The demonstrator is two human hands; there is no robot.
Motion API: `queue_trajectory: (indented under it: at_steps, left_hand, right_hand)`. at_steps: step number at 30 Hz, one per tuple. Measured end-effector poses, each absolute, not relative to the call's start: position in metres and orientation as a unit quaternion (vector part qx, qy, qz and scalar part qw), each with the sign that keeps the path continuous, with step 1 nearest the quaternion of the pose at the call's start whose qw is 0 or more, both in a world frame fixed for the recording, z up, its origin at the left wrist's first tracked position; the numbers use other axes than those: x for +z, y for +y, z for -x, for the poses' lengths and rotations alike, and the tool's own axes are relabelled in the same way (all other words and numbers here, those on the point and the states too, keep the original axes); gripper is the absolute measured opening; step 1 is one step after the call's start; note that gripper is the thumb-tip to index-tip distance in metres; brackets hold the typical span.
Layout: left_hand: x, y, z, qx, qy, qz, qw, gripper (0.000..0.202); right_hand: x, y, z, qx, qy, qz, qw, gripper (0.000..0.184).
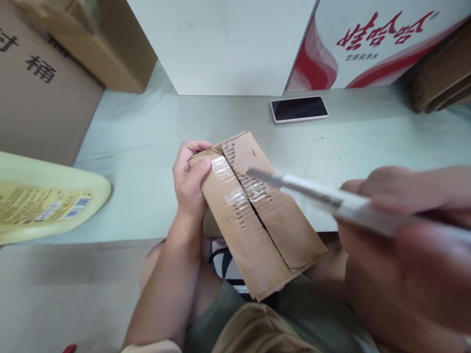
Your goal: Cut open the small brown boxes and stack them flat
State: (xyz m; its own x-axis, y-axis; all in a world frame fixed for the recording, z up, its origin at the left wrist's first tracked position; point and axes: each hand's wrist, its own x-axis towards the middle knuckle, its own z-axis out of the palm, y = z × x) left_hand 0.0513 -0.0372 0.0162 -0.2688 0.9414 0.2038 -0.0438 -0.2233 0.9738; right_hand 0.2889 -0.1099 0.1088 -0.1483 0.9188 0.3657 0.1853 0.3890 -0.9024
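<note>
A brown cardboard box [265, 215] is tilted over my lap and the table's front edge. Clear tape and torn strips of its surface lie across a dark seam along its top. My left hand [192, 179] grips the box's far left corner, with the thumb on top. In my right hand [401, 215], blurred and close to the camera, is a white utility knife [316, 191] with its blade out. The blade tip points left over the box; I cannot tell whether it touches the cardboard.
A phone [300, 109] lies on the pale green tabletop [140, 196]. Behind it stand a white box [231, 49] and a red-and-white carton [368, 54]. Cardboard boxes [110, 44] are at the far left, a yellow bottle [55, 201] nearer, and folded cardboard [441, 73] at the right.
</note>
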Motion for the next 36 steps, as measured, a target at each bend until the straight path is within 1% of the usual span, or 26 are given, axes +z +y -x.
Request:
queue_trajectory:
  at_steps: [1,2,4,6,8,12,16,19,23,28,29,33,34,36]
  left_hand:
    - [0.016,-0.037,-0.051,0.633,0.483,-0.462,0.390,0.023]
    - [0.016,-0.037,-0.051,0.637,0.478,-0.462,0.391,0.023]
    - [0.016,-0.037,-0.052,0.644,0.467,-0.459,0.396,0.023]
    - [0.015,-0.038,-0.052,0.650,0.458,-0.456,0.399,0.021]
    - [0.014,-0.038,-0.053,0.651,0.456,-0.456,0.400,0.021]
    - [0.015,-0.039,-0.053,0.641,0.468,-0.461,0.397,0.028]
    - [0.016,-0.039,-0.055,0.641,0.476,-0.455,0.394,0.024]
    - [0.017,-0.039,-0.056,0.648,0.471,-0.446,0.400,0.020]
    - [0.015,-0.038,-0.055,0.654,0.459,-0.441,0.408,0.021]
    - [0.013,-0.037,-0.056,0.658,0.454,-0.430,0.419,0.024]
    - [0.014,-0.037,-0.056,0.658,0.455,-0.426,0.422,0.024]
    - [0.017,-0.037,-0.059,0.648,0.458,-0.435,0.425,0.022]
    - [0.017,-0.037,-0.060,0.646,0.462,-0.438,0.421,0.020]
    - [0.017,-0.037,-0.061,0.647,0.467,-0.444,0.408,0.018]
  right_hand:
    - [0.108,-0.114,-0.285,0.339,-0.692,0.405,0.493,0.006]
    - [0.108,-0.116,-0.280,0.309,-0.712,0.395,0.492,0.009]
    - [0.106,-0.119,-0.272,0.252,-0.760,0.384,0.460,0.014]
    - [0.104,-0.118,-0.267,0.222,-0.786,0.387,0.429,0.016]
    - [0.100,-0.117,-0.265,0.194,-0.793,0.393,0.423,0.016]
    - [0.094,-0.116,-0.263,0.154,-0.807,0.377,0.428,0.013]
    - [0.090,-0.117,-0.260,0.169,-0.801,0.396,0.415,0.018]
    - [0.090,-0.117,-0.260,0.189,-0.788,0.394,0.434,0.020]
    - [0.093,-0.116,-0.264,0.206,-0.773,0.387,0.459,0.019]
    - [0.096,-0.111,-0.264,0.265,-0.781,0.399,0.402,0.018]
    - [0.096,-0.111,-0.264,0.272,-0.777,0.396,0.407,0.018]
    - [0.093,-0.114,-0.265,0.275,-0.745,0.374,0.478,0.019]
    - [0.094,-0.115,-0.267,0.282,-0.743,0.365,0.485,0.020]
    - [0.097,-0.116,-0.274,0.301,-0.747,0.358,0.472,0.020]
